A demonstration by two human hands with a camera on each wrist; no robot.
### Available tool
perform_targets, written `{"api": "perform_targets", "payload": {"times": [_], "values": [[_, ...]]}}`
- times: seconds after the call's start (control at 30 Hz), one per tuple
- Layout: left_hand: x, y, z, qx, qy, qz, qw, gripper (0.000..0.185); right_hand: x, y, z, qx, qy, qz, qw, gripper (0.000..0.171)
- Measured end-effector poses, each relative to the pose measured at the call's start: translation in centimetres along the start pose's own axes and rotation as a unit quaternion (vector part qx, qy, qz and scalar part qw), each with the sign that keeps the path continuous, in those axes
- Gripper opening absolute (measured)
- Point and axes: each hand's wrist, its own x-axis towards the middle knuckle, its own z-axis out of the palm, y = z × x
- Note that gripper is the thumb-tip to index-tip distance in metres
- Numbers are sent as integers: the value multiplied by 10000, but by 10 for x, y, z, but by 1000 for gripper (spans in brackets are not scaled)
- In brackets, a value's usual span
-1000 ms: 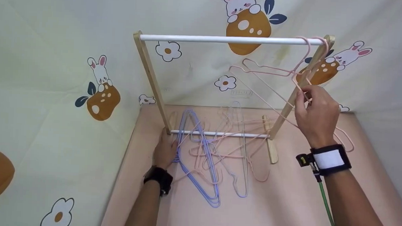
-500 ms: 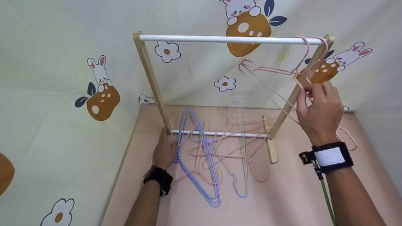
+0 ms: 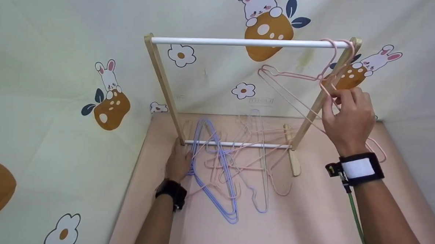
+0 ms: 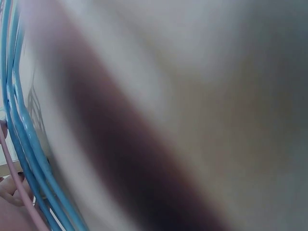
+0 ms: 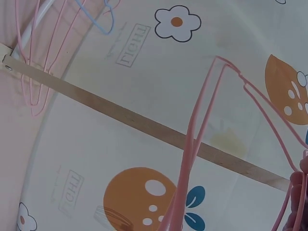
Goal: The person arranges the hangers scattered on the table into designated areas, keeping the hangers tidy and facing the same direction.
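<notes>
- The right hand (image 3: 348,120) is raised beside the far right end of the rack, its fingers (image 3: 345,96) and thumb pinched together on the neck of the pink hangers (image 3: 293,75).
- Those pink hangers hang by their hooks from the white top rail (image 3: 243,42), right up against the right wooden upright (image 3: 323,93); their frames swing out toward the left and down behind the hand.
- From the right wrist view, the pink wires (image 5: 192,144) run up past the wooden upright (image 5: 144,127), and a fingertip shows at the picture's right edge, touching the wire.
- A black and white strap sits on the right wrist, with a green cable trailing down the forearm.
- The left hand (image 3: 179,162) lies low on the pink tabletop (image 3: 308,221), at the foot of the left wooden upright (image 3: 164,86). Its fingers rest against the blue hangers (image 3: 218,188); whether they curl round the wire I cannot tell from here.
- The left wrist view is mostly blur, with blue hanger wires (image 4: 21,130) close along its left edge.
- A loose heap of hangers (image 3: 248,163), pink, blue and pale ones tangled together, sprawls across the tabletop under and in front of the lower white bar (image 3: 238,144).
- Behind everything hangs a pale backdrop (image 3: 59,56) printed with rabbits, flowers and orange mushrooms.
</notes>
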Motion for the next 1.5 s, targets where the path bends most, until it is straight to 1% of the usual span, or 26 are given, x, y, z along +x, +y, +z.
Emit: {"api": "perform_targets", "payload": {"times": [0.07, 0.33, 0.57, 0.77, 0.93, 1.07, 1.2, 1.3, 1.5], "values": [[0, -1, 0, 23, 42, 15, 10000, 80, 0, 0, 0, -1, 9, -3, 10000, 33], [1, -1, 1, -138, 86, 101, 9998, 76, -3, -1, 2, 40, 121, -53, 9999, 32], [1, -1, 1, -101, 29, 11, 9999, 78, -3, -2, -1, -21, 191, 32, 9998, 34], [1, 4, -1, -165, -99, -181, 9997, 81, -5, -5, -7, -18, 471, -176, 9987, 34], [1, 5, 0, -93, -156, -317, 9993, 82, -12, -16, -11, 58, 690, -454, 9966, 34], [0, 4, 0, -70, -99, -291, 9995, 81, -24, -25, -9, 166, 740, -651, 9950, 33], [-2, 4, -1, -59, 14, -123, 9999, 79, -42, -31, 0, 397, 670, -758, 9941, 27], [-3, 5, -1, -42, 41, -69, 10000, 78, -58, -31, 10, 525, 495, -832, 9939, 23], [-2, 6, -3, -50, -38, -200, 9998, 79, -97, -26, 37, 571, -119, -839, 9948, 18]]}}
